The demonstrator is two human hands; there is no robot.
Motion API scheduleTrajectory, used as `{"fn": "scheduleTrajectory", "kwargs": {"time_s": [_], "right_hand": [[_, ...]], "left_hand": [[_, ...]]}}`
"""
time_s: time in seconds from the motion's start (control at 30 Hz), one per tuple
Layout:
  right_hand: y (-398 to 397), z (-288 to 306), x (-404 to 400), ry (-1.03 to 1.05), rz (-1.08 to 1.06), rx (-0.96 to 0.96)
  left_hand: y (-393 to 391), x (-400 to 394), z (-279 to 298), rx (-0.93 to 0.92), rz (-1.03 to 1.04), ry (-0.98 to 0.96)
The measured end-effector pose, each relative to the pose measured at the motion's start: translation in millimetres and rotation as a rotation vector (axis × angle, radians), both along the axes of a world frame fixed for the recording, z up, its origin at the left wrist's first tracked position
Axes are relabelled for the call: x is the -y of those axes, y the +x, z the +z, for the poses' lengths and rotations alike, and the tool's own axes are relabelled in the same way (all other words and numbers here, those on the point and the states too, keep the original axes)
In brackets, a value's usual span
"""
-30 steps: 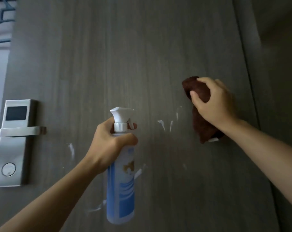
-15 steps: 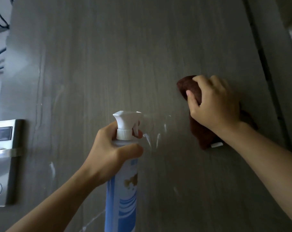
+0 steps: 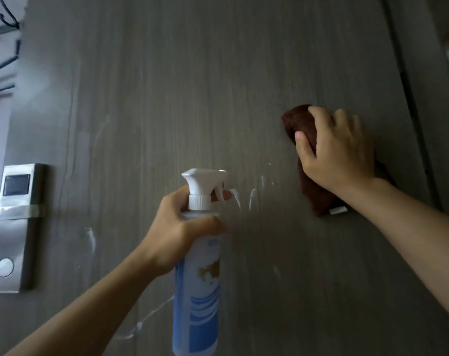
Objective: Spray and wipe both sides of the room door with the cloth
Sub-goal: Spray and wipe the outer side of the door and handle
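at the centre of the frame, the left hand (image 3: 178,227) grips the neck of a blue and white spray bottle (image 3: 199,283), one finger curled on its trigger, nozzle facing the grey door (image 3: 179,86). at centre right, the right hand (image 3: 339,152) clutches a brown cloth (image 3: 301,127) against the door, beside white foam streaks (image 3: 251,199). a metal lock plate (image 3: 12,227) sits at the left edge.
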State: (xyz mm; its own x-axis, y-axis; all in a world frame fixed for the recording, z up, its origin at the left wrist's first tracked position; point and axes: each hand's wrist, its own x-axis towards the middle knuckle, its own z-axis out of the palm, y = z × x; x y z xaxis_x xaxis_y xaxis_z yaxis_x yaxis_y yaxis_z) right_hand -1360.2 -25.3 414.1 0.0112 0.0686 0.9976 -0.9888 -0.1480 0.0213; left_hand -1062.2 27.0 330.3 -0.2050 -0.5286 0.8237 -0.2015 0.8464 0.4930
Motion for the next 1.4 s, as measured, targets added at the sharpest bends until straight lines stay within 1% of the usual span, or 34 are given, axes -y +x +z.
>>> {"fn": "scheduleTrajectory", "kwargs": {"time_s": [0.1, 0.23, 0.33, 0.4, 0.5, 0.6, 0.67, 0.7, 0.73, 0.77, 0.87, 0.9, 0.93, 0.97, 1.0, 1.1, 1.13, 1.17, 1.2, 1.23, 1.3, 1.33, 1.37, 1.4], "right_hand": [[2, -9, -4, 0.023, 0.062, -0.038], [10, -17, -6, 0.024, 0.149, -0.069], [15, -13, -6, 0.012, 0.179, -0.034], [20, -16, -6, 0.016, 0.169, -0.048], [36, -47, -8, -0.022, 0.153, -0.221], [48, -87, -6, -0.034, 0.125, -0.506], [48, -94, -7, -0.037, 0.076, -0.639], [45, -90, -7, -0.034, 0.055, -0.656], [44, -81, -7, -0.037, 0.042, -0.630], [44, -69, -6, -0.045, 0.044, -0.555], [44, -22, -4, -0.081, 0.055, -0.225], [48, -15, -3, -0.088, 0.039, -0.134], [54, -14, -2, -0.099, 0.035, -0.083], [62, -21, -1, -0.106, 0.047, -0.091], [69, -35, 0, -0.102, 0.072, -0.166], [78, -83, -1, -0.046, 0.106, -0.561], [74, -85, -3, -0.027, 0.097, -0.629], [70, -79, -3, -0.023, 0.088, -0.636], [68, -68, -2, -0.030, 0.083, -0.584], [66, -55, -1, -0.042, 0.090, -0.484], [62, -28, -1, -0.070, 0.110, -0.222], [64, -21, -1, -0.074, 0.111, -0.124], [68, -20, -1, -0.072, 0.109, -0.087], [73, -26, -2, -0.066, 0.111, -0.131]], "left_hand": [[17, 0, 2, -0.060, -0.067, 0.039], [38, 7, 18, -0.179, -0.067, 0.059], [47, 17, 28, -0.141, -0.065, 0.067], [49, 24, 29, -0.120, -0.095, 0.082], [48, 32, 30, -0.123, -0.123, 0.076], [46, 36, 31, -0.153, -0.137, 0.062], [46, 38, 30, -0.159, -0.138, 0.073], [46, 38, 30, -0.160, -0.134, 0.076], [46, 39, 29, -0.157, -0.126, 0.073], [46, 39, 29, -0.148, -0.115, 0.064], [46, 41, 28, -0.124, -0.100, 0.037], [46, 41, 28, -0.129, -0.107, 0.038], [46, 42, 28, -0.134, -0.114, 0.039], [45, 41, 28, -0.135, -0.119, 0.039], [45, 41, 27, -0.136, -0.118, 0.036], [44, 39, 27, -0.134, -0.110, 0.031], [44, 39, 27, -0.133, -0.110, 0.035], [44, 39, 27, -0.134, -0.111, 0.041], [45, 39, 27, -0.136, -0.113, 0.046], [45, 38, 27, -0.135, -0.116, 0.049], [45, 37, 26, -0.132, -0.118, 0.047], [45, 37, 25, -0.135, -0.117, 0.043], [45, 37, 25, -0.138, -0.117, 0.041], [45, 38, 25, -0.139, -0.117, 0.040]]}}
